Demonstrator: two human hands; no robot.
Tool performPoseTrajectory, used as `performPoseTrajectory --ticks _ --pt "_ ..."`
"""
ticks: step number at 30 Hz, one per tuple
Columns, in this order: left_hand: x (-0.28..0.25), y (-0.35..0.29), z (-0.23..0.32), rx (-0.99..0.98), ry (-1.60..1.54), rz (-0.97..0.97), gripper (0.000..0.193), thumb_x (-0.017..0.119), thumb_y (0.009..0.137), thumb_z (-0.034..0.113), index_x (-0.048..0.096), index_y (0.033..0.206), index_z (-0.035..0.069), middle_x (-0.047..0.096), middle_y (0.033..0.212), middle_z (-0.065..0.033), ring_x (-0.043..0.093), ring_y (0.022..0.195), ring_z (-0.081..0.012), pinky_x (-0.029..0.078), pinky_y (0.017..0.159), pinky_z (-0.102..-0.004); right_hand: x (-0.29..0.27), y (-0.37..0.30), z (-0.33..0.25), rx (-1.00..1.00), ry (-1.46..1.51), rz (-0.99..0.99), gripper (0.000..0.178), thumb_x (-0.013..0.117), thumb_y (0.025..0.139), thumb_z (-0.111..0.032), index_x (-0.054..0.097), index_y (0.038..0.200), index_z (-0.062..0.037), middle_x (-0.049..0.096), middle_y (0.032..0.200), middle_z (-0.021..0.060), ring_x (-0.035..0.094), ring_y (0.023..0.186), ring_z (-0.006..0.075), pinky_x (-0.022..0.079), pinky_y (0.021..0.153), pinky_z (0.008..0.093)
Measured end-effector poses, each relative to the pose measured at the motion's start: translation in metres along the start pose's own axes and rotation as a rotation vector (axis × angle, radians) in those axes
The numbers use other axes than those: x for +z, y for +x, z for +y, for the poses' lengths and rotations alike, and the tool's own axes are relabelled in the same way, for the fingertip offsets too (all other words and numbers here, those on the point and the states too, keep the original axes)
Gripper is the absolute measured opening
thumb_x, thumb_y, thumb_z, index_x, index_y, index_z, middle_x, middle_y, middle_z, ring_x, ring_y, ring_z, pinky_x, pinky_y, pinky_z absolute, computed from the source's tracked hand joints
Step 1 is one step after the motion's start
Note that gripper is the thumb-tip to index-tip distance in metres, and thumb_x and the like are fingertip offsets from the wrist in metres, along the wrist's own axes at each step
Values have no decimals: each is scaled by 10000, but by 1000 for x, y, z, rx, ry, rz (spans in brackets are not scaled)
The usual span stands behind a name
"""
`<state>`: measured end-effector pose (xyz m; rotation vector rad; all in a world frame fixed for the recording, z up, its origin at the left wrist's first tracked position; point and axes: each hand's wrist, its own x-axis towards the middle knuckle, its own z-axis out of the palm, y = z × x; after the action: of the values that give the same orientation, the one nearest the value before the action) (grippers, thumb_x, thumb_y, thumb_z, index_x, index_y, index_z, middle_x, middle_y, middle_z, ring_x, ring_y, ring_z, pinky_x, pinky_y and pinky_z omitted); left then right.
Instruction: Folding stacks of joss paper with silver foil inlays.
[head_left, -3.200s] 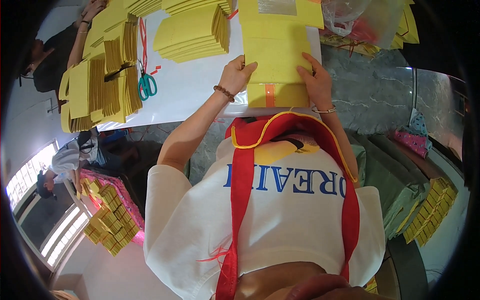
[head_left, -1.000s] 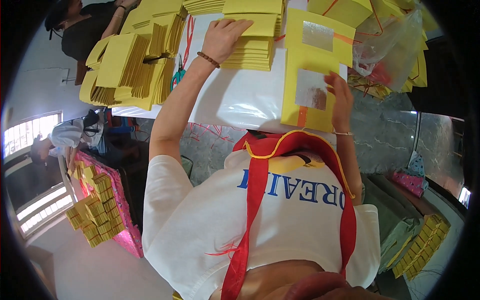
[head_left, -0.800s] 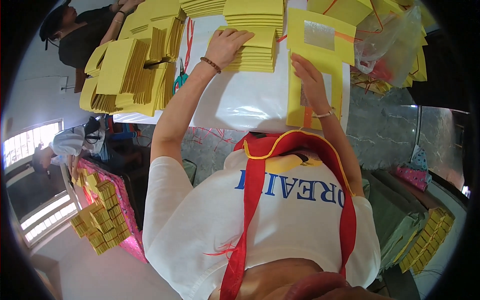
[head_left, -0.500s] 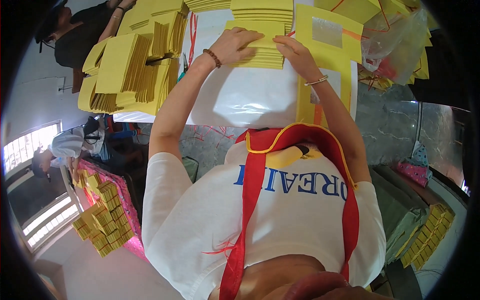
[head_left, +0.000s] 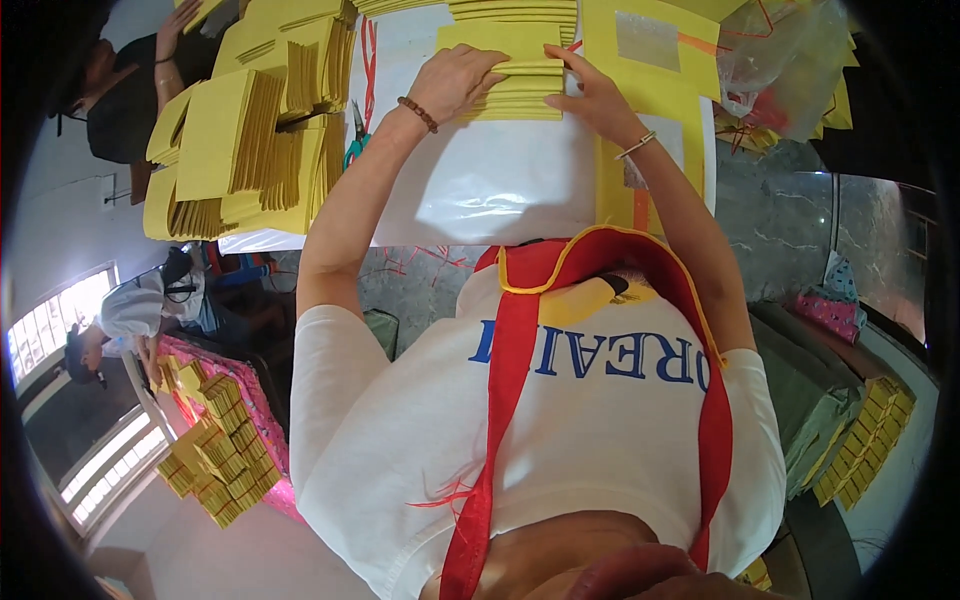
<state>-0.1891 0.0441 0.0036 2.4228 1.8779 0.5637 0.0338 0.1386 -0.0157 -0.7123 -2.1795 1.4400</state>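
In front of me on the white-covered table lies a stack of folded yellow paper (head_left: 525,100), its folded edges facing me. My left hand (head_left: 460,82) rests on the stack's left side, its fingers bent over the upper layers. At the right end, my right hand (head_left: 598,98) grips the edge of the upper layers, thumb below and fingers above. Beside my left forearm lie scissors (head_left: 356,140) with teal handles. Red strings (head_left: 369,70) run along the table to the left of the stack. More folded yellow paper (head_left: 512,12) is piled just beyond it.
Tall yellow paper bundles (head_left: 235,130) crowd the table's left. On the right lie a large yellow sheet (head_left: 655,95) and a clear plastic bag (head_left: 785,70). Co-workers (head_left: 125,110) are at the left, with tied yellow bundles (head_left: 225,450) on a pink cloth. Green-wrapped packages (head_left: 800,390) stand at right.
My right hand has shifted from lying over the stack to gripping its right edge, and the upper layers are slightly raised. My left fingers have curled. The far-left co-worker's arm has moved up.
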Motion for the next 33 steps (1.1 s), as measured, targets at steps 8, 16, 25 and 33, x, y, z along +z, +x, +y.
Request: performPoseTrajectory --ticks 8,16,25,33 --pt "0 -1 2 24 26 33 280 540 887 270 600 1099 98 641 970 -86 570 934 -270 464 790 -383 7 1 12 -138 -128 47 722 674 745 -77 338 1383 -94 484 1314 91 468 1191 211 385 977 311" --pt "-5 -2 1 24 -35 -5 335 569 866 312 590 1111 84 636 971 -90 560 947 -269 448 812 -381 10 0 9 -189 -339 131 716 676 750 -130 333 1378 -126 549 1244 58 530 1108 261 426 925 347" --pt "-7 1 4 -6 1 -97 413 622 828 301 545 1168 80 618 976 -107 547 952 -285 452 799 -381 7 7 19 -79 -253 94 630 668 792 -189 381 1349 -119 575 1212 69 542 1122 211 428 922 318" --pt "-10 2 6 -34 -7 -72 383 609 836 320 570 1146 98 627 921 -95 564 922 -268 465 778 -382 5 2 10 -150 -220 84 896 709 686 -55 218 1431 -152 495 1308 89 491 1190 239 416 963 332"
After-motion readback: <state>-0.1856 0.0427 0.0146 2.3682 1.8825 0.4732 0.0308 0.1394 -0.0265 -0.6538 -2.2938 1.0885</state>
